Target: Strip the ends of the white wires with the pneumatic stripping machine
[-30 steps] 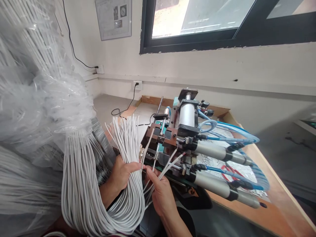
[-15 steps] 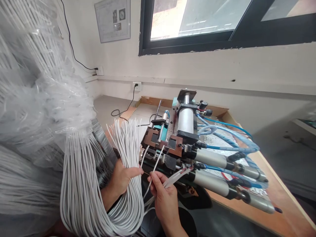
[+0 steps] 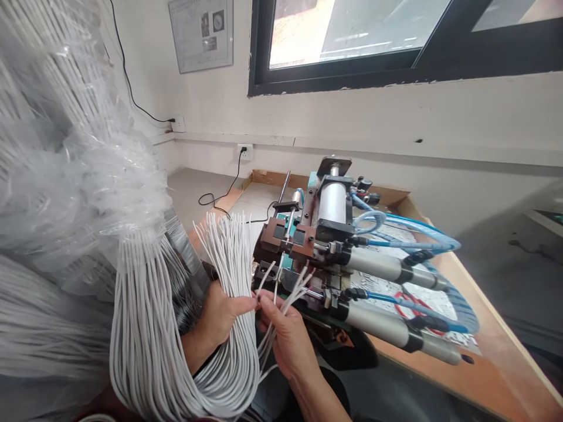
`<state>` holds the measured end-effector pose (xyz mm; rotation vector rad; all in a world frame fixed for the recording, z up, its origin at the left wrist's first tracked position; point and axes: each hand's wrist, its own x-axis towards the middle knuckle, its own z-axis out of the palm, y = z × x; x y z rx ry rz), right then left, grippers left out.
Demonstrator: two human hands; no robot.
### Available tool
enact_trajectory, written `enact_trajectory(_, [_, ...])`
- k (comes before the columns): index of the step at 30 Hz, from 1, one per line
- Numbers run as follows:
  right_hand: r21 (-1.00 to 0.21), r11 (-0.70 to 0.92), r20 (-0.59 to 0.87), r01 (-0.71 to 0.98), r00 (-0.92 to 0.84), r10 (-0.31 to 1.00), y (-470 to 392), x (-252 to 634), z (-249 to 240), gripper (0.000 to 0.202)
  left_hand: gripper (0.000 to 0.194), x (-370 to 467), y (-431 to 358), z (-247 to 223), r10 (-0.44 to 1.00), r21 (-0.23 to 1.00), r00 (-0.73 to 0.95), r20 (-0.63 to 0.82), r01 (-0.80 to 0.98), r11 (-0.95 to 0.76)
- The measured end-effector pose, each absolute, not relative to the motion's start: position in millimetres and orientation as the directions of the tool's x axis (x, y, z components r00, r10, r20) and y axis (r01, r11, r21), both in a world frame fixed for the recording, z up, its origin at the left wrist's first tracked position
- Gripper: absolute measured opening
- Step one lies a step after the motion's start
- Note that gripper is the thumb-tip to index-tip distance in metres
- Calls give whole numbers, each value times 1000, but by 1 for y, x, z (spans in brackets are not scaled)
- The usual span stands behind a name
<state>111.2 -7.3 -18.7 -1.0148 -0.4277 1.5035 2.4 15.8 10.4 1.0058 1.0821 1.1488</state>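
Observation:
A thick bundle of white cables (image 3: 231, 258) is gripped by my left hand (image 3: 220, 313), its fingers wrapped round it and thumb across the front. The loose ends fan out above that hand. My right hand (image 3: 285, 328) is closed on several white cables (image 3: 295, 293) whose ends stick up past its fingers. Its fingertips meet my left thumb at a single cable (image 3: 266, 272) beside the bundle. Just beyond both hands stands a pneumatic machine (image 3: 294, 234) with brown jaw blocks and silver cylinders. One cable end (image 3: 280, 264) points up in front of the jaws.
Plastic-wrapped cable bundles (image 3: 127, 181) hang at the left. Blue air hoses (image 3: 422, 237) loop behind the silver cylinders (image 3: 373, 264), which extend right over the wooden-edged bench (image 3: 492, 351). A black power cord (image 3: 237, 176) runs to the wall socket (image 3: 246, 152).
My right hand has moved left to meet my left thumb. The cables in it now point up more steeply. The machine's brown blocks have shifted and its two side cylinders sit farther apart.

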Motion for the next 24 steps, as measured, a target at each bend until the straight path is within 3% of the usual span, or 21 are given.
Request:
enact_trajectory(4, [-785, -134, -308, -605, 193, 932, -10, 104, -25, 26, 16, 2, 13, 14, 994, 975, 71, -86, -201, 99])
enact_trajectory(8, [-795, -56, -301, -605, 312, 901, -11, 105, -29, 26, 10, 0, 15, 17, 985, 944, 96, -145, -285, 167])
enact_trajectory(16, [-832, -109, -285, -544, 250, 925, -12, 109, -35, 26, 17, -1, 23, 18, 988, 937, 40, -151, -311, 156])
enact_trajectory(24, [-749, -117, -347, -652, 237, 907, -7, 114, -31, 29, 15, -1, 26, 21, 987, 913, 38, -159, -375, 162])
